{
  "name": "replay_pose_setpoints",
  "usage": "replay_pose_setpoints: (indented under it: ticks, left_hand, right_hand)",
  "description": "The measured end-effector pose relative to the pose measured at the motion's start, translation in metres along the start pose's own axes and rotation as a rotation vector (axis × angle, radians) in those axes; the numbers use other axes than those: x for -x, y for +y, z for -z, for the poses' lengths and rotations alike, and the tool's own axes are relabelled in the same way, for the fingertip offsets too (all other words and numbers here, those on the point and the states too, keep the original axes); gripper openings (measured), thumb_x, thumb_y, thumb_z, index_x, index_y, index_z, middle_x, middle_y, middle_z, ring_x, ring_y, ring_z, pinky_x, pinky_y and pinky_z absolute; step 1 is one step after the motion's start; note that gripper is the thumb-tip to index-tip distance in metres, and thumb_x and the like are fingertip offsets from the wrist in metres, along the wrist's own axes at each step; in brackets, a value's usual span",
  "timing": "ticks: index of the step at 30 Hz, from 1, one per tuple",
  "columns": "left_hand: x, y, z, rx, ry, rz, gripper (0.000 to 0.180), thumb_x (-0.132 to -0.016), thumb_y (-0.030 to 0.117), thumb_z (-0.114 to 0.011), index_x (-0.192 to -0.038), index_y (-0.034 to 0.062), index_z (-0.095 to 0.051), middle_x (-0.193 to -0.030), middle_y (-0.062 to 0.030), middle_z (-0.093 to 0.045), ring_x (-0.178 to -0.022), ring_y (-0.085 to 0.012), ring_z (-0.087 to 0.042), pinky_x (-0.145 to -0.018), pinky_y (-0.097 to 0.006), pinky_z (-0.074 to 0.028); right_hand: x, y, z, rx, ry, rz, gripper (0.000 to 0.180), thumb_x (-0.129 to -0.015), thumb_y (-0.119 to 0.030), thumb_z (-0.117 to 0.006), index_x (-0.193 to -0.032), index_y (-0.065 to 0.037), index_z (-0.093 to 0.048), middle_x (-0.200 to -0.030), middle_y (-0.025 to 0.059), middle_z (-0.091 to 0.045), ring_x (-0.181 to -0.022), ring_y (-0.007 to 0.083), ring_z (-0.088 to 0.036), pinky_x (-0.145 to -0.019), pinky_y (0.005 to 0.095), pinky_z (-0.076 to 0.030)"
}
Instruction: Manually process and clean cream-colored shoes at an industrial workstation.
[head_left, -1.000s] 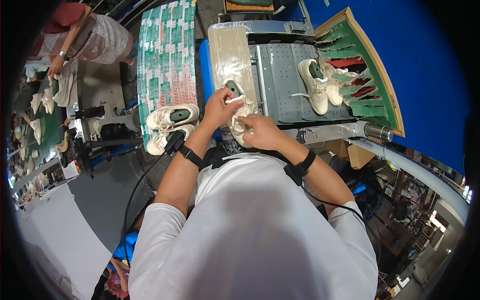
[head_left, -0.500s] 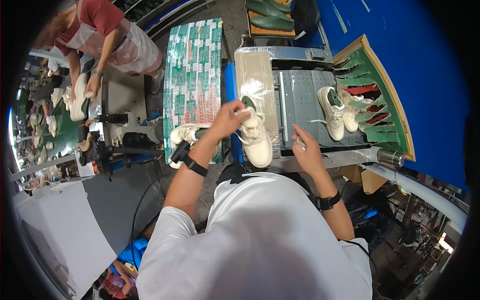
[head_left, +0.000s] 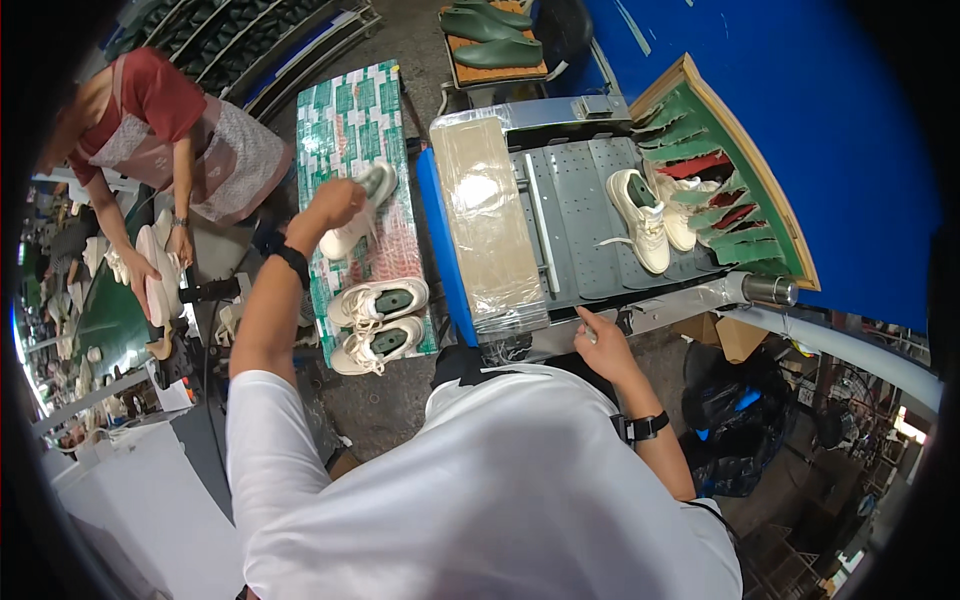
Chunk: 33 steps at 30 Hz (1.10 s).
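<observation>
Glossy film-wrapped worktop carried two rounded cream shoes; left hand had grip closed on third shoe, right hand curled round pale item.

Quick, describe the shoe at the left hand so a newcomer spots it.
Left of the grey conveyor is a green-and-white patterned board. Over that board, beyond two shoes lying side by side, is the cream shoe. Unlike them, it has the left hand on it.
</observation>
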<state>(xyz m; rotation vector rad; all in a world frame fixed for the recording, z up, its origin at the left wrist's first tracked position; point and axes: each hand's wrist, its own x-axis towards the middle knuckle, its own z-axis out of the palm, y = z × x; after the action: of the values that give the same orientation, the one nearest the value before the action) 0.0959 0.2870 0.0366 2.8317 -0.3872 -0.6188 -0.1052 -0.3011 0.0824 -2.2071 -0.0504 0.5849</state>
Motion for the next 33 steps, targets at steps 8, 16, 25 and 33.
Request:
replay_pose_setpoints:
  ticks: [8,16,25,33]
  left_hand:
    - [-0.011,0.016,-0.104,-0.032,0.511,0.201,0.059,-0.069,0.029,-0.095,-0.119,0.0059,-0.074,-0.128,-0.0197,-0.068,-0.123,-0.0396,-0.061,-0.120,-0.050,-0.039]
    - [-0.029,0.001,-0.097,0.095,0.915,0.671,0.045,-0.080,0.017,-0.085,-0.121,0.0015,-0.073,-0.119,-0.0193,-0.074,-0.112,-0.0376,-0.070,-0.100,-0.047,-0.053]
    - [-0.195,0.528,-0.157,1.138,0.242,0.249,0.112,-0.078,0.036,-0.095,-0.159,-0.0082,-0.031,-0.155,-0.0297,-0.048,-0.147,-0.0396,-0.047,-0.122,-0.047,-0.037]
    - [-0.254,0.577,-0.175,1.491,0.440,0.472,0.083,-0.075,0.010,-0.093,-0.143,-0.0043,-0.046,-0.129,-0.0180,-0.066,-0.112,-0.0251,-0.068,-0.096,-0.038,-0.056]
  right_hand:
    - [0.005,0.020,0.014,0.128,-0.190,-0.094,0.065,-0.087,-0.026,-0.066,-0.145,0.003,-0.059,-0.113,0.0229,-0.072,-0.108,0.0412,-0.068,-0.097,0.0449,-0.055]
    - [0.017,0.067,0.053,0.044,-0.168,-0.054,0.064,-0.087,-0.024,-0.067,-0.142,0.008,-0.059,-0.110,0.0268,-0.071,-0.103,0.0425,-0.068,-0.093,0.0466,-0.055]
    - [0.045,0.132,0.085,-0.001,-0.054,-0.217,0.060,-0.090,-0.021,-0.068,-0.144,0.003,-0.060,-0.117,0.0229,-0.071,-0.104,0.0390,-0.071,-0.091,0.0430,-0.056]
    - [0.086,0.143,0.098,-0.246,0.182,-0.309,0.059,-0.092,-0.020,-0.068,-0.146,0.002,-0.059,-0.112,0.0197,-0.072,-0.106,0.0357,-0.070,-0.096,0.0419,-0.054]
